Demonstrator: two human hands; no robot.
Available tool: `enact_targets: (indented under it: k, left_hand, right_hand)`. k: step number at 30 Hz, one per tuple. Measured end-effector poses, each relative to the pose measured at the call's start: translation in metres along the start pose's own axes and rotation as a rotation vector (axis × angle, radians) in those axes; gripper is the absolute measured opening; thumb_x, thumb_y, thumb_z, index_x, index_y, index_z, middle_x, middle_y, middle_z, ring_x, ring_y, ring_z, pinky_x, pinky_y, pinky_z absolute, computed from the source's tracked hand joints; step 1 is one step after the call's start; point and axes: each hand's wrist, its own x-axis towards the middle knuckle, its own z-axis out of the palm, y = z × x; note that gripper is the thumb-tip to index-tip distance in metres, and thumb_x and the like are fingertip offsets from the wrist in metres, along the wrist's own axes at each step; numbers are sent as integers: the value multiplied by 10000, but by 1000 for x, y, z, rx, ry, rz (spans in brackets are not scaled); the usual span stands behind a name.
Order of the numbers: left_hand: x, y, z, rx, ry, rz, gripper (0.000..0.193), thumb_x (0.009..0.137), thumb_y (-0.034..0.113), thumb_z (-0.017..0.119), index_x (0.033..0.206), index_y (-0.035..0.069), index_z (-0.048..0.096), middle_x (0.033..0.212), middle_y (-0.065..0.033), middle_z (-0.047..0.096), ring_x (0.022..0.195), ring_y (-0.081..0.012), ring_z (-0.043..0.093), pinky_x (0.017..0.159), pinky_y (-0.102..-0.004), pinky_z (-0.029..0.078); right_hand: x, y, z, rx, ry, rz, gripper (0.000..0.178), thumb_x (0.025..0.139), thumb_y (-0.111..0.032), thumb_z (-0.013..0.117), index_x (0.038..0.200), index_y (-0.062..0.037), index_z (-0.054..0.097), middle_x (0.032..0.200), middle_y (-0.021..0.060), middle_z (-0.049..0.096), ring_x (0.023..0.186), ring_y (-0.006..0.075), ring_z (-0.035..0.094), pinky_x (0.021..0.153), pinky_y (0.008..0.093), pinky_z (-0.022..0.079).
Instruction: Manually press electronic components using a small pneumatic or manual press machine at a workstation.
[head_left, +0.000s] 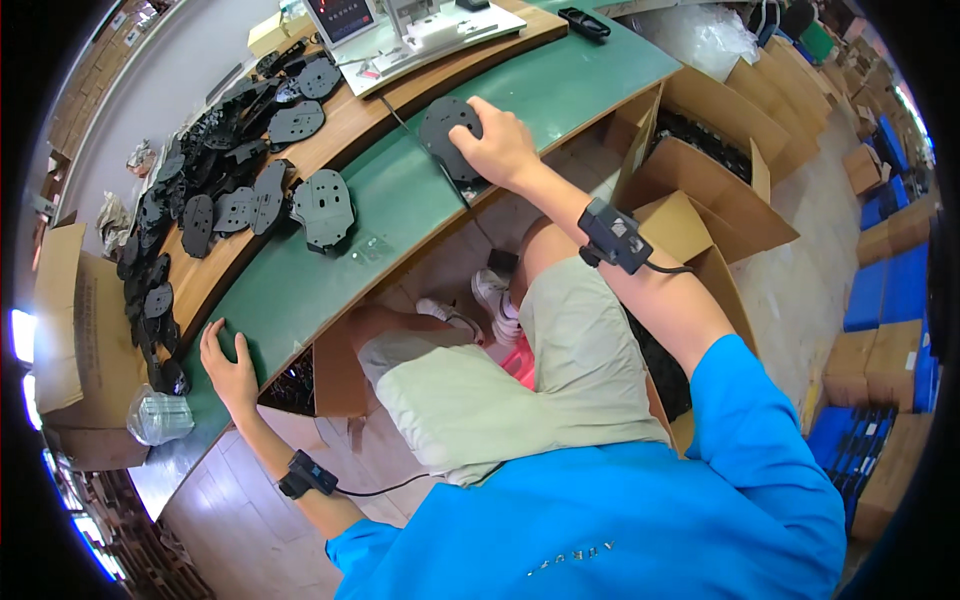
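My right hand grips the near right side of a black rounded plastic plate with small holes, over the green table top. Its thumb lies across the plate's face and the fingers curl round the far edge. A thin dark cable passes beside the plate. My left hand rests at the table's near left edge, fingers spread and holding nothing. Between the hands, another black plate with holes lies on the green surface, close to a small clear plastic piece.
Many black plastic parts are heaped along the wooden shelf strip. A white device with a screen stands at the back. Open cardboard boxes holding black parts stand right of the table. A clear plastic cup stack sits far left.
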Motion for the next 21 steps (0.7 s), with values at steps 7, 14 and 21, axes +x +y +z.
enact_targets:
  k: [7, 14, 21]
  left_hand:
    - [-1, 0, 4, -17, 10, -20, 422, 960, 245, 666, 1354, 102, 618, 1464, -142, 555, 1397, -347, 481, 1181, -461, 363]
    - [6, -7, 11, -41, 28, 49, 416, 941, 188, 677, 1325, 39, 621, 1406, -207, 580, 1364, -385, 504, 1174, -464, 364]
    - [2, -44, 23, -44, 19, 11, 427, 965, 143, 641, 1368, 16, 581, 1485, -207, 518, 1418, -387, 453, 1208, -466, 321]
  right_hand:
    - [0, -1, -2, -33, -23, 12, 386, 866, -431, 619, 1021, -79, 649, 955, 235, 748, 933, 463, 710, 878, 536, 554]
    - [3, 8, -2, -44, 50, -29, 439, 869, -436, 619, 1079, -50, 621, 993, 307, 718, 960, 523, 673, 887, 587, 540]
    - [-7, -5, 6, 12, 56, -23, 422, 877, -389, 661, 1113, -44, 601, 963, 313, 712, 941, 531, 673, 860, 591, 540]
